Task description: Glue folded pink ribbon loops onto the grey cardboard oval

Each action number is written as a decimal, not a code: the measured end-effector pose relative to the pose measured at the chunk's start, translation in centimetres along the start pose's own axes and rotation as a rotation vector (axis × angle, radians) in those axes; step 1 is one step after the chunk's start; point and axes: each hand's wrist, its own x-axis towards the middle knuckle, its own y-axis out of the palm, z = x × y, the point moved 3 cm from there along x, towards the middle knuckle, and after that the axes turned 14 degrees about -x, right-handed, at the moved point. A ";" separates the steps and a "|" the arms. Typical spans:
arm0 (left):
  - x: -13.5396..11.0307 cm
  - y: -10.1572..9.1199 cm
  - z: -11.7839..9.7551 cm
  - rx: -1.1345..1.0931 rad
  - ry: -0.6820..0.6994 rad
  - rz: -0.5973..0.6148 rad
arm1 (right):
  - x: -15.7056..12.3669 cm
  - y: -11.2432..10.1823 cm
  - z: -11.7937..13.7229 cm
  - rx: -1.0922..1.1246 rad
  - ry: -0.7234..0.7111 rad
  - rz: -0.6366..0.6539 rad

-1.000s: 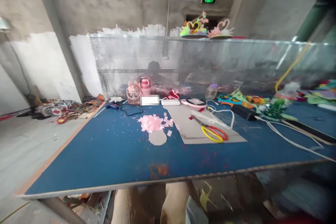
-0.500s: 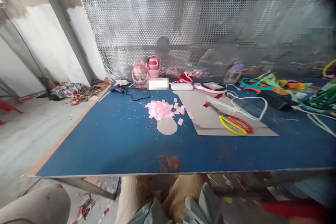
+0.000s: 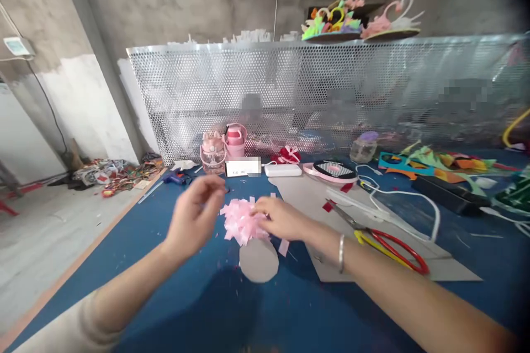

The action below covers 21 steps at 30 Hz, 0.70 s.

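A heap of small pink squares (image 3: 241, 222), thin like paper or ribbon, lies mid-table. My right hand (image 3: 281, 218) reaches in from the right, its bent fingertips closed together at the heap's right side; they seem to pinch some pieces, partly hidden. Left of the heap, my left hand (image 3: 192, 218) hovers with fingers loosely curled and the thumb apart from them, nothing visible in it. Just in front of the heap lies a round grey cardboard disc (image 3: 259, 261), flat on the blue table (image 3: 199, 309).
Scissors with red and yellow handles (image 3: 389, 245) rest on a grey cardboard sheet (image 3: 335, 265) at right. Behind are a white power strip (image 3: 283, 170), a pink-rimmed racket (image 3: 333, 170) and pink bottles (image 3: 235, 143). A blue glue gun (image 3: 174, 177) lies back left. A perforated metal screen (image 3: 256, 74) stands behind.
Both hands have come into view over the table, the right one down at the pink heap. My head view has tilted up and moved closer, so the exit sign now shows.
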 end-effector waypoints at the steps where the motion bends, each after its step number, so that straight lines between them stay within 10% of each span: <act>1: 0.4 0.6 1.1 0.017 -0.042 0.022 | 0.3 0.6 -0.3 -0.001 -0.007 -0.003; 8: -1.8 3.6 7.6 0.023 -0.362 0.189 | 0.0 4.1 -1.7 0.052 0.041 -0.134; 16: -1.9 3.2 8.1 -0.046 -0.461 0.264 | -0.4 2.6 -1.5 0.081 0.002 -0.340; 21: -1.9 3.7 6.7 -0.043 -0.396 0.380 | -1.1 2.7 0.7 0.333 0.092 -0.226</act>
